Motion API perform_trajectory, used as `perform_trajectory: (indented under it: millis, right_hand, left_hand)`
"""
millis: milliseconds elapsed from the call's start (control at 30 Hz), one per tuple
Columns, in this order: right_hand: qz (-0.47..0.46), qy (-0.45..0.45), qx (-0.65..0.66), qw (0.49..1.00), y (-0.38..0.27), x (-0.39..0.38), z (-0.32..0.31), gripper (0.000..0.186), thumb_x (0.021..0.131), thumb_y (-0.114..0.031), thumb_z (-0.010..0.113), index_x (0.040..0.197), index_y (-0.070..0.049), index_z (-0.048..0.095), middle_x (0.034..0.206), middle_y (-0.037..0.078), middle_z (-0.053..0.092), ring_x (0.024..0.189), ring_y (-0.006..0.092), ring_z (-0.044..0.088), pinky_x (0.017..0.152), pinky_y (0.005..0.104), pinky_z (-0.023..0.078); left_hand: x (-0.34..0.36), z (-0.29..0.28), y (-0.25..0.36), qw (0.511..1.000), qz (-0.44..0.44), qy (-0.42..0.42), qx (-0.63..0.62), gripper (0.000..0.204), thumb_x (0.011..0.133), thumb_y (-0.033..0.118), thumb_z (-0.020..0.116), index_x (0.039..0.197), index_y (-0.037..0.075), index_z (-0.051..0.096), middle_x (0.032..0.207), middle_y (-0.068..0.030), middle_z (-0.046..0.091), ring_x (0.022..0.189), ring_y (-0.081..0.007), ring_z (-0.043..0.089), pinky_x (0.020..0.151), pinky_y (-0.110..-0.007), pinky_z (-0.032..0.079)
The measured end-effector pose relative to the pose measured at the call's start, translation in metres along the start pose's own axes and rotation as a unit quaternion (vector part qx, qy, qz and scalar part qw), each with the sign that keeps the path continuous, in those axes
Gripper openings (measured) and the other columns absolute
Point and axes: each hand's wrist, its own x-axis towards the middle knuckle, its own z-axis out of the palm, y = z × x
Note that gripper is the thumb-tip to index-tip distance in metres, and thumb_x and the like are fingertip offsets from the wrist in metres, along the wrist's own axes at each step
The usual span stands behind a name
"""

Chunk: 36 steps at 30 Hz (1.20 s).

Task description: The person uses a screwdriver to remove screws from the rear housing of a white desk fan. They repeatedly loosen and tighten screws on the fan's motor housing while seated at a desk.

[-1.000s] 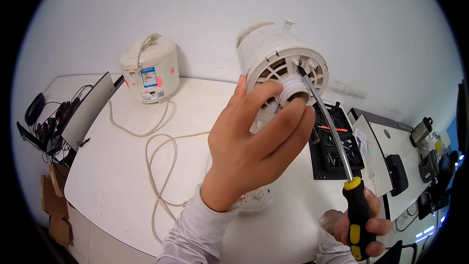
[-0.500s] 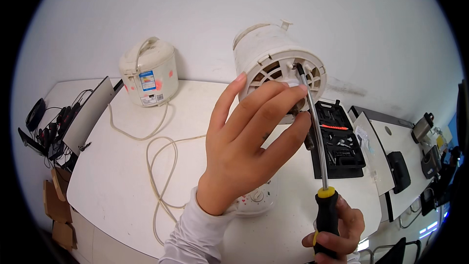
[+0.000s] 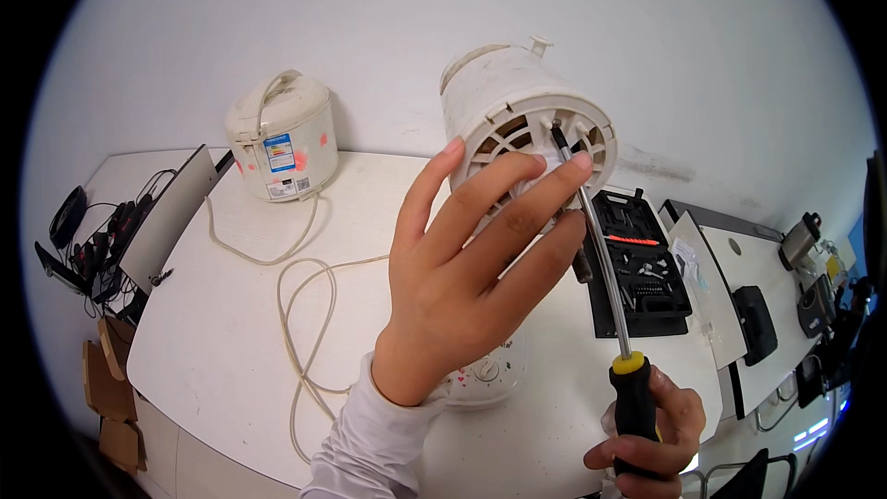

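Observation:
A white cylindrical appliance housing (image 3: 494, 83) is tilted, its round grille end facing me. My left hand (image 3: 476, 282) grips that end, fingers lying over the grille and central spout, which they largely hide. My right hand (image 3: 670, 425) is closed round the black-and-yellow handle of a long screwdriver (image 3: 605, 273). The screwdriver's tip is at a small post or screw hole near the top of the grille; exact contact is hard to tell. A white base with a dial (image 3: 485, 374) lies on the table beneath my left hand.
A white rice cooker (image 3: 282, 143) stands back left on the white table (image 3: 203, 333), with loose cable (image 3: 300, 360) before it. An open black tool case (image 3: 637, 286) lies right. Monitors with wires and cardboard boxes (image 3: 106, 370) are at left; a kettle (image 3: 799, 240) stands on the far-right desk.
My left fingers have moved up across the spout. My right hand has moved leftward since a second ago, leaving the screwdriver steeper. In the last half second its tip has shifted slightly left.

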Motion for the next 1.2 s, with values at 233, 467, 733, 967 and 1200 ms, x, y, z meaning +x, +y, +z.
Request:
perform_trajectory:
  millis: [233, 467, 733, 967, 1200]
  right_hand:
    - [-0.029, -0.015, 0.026, 0.999, 0.002, 0.028, 0.011, 0.054, 0.073, -0.022, 0.079, 0.109, -0.013, 0.04, 0.098, 0.004, 0.053, 0.077, 0.0308, 0.064, 0.068, 0.0332, 0.055]
    - [0.059, -0.005, 0.104, 0.993, -0.015, 0.047, 0.002, 0.044, 0.084, -0.016, 0.069, 0.113, -0.013, 0.037, 0.111, 0.015, 0.049, 0.086, 0.0473, 0.063, 0.075, 0.0524, 0.06]
    - [0.129, -0.096, 0.174, 0.972, -0.025, 0.065, -0.011, 0.049, 0.082, -0.016, 0.072, 0.119, -0.017, 0.04, 0.119, 0.023, 0.044, 0.1, 0.0589, 0.054, 0.084, 0.0558, 0.055]
    - [0.086, 0.006, 0.026, 0.996, -0.03, 0.065, -0.004, 0.045, 0.086, -0.021, 0.066, 0.12, -0.009, 0.038, 0.11, 0.024, 0.052, 0.093, 0.0481, 0.062, 0.079, 0.0475, 0.059]
    - [-0.026, 0.064, -0.128, 0.989, -0.006, 0.06, -0.011, 0.056, 0.089, -0.026, 0.063, 0.128, -0.005, 0.03, 0.099, 0.027, 0.059, 0.079, 0.0404, 0.066, 0.071, 0.0432, 0.059]
  left_hand:
    - [0.0, 0.001, 0.001, 1.0, 0.006, -0.002, 0.009, 0.017, 0.068, 0.01, 0.069, 0.084, 0.012, 0.064, 0.11, -0.0047, 0.068, 0.098, -0.0237, 0.062, 0.099, -0.043, 0.038]
    - [0.003, 0.002, 0.004, 1.0, -0.009, 0.002, -0.025, 0.021, 0.065, 0.008, 0.069, 0.085, 0.012, 0.066, 0.112, -0.0058, 0.068, 0.098, -0.0227, 0.063, 0.1, -0.044, 0.037]
    - [0.0, -0.004, 0.002, 0.999, -0.025, -0.001, -0.026, 0.024, 0.063, 0.005, 0.072, 0.086, 0.012, 0.067, 0.113, -0.0043, 0.067, 0.098, -0.0222, 0.064, 0.1, -0.044, 0.038]
    - [0.001, -0.003, 0.004, 0.999, -0.022, 0.0, -0.033, 0.028, 0.062, 0.005, 0.073, 0.088, 0.013, 0.069, 0.111, -0.0033, 0.067, 0.098, -0.0223, 0.064, 0.1, -0.045, 0.039]
    - [-0.001, -0.004, 0.004, 0.998, -0.034, 0.006, -0.043, 0.031, 0.06, 0.004, 0.075, 0.089, 0.016, 0.072, 0.096, 0.0006, 0.067, 0.1, -0.0223, 0.064, 0.099, -0.048, 0.039]
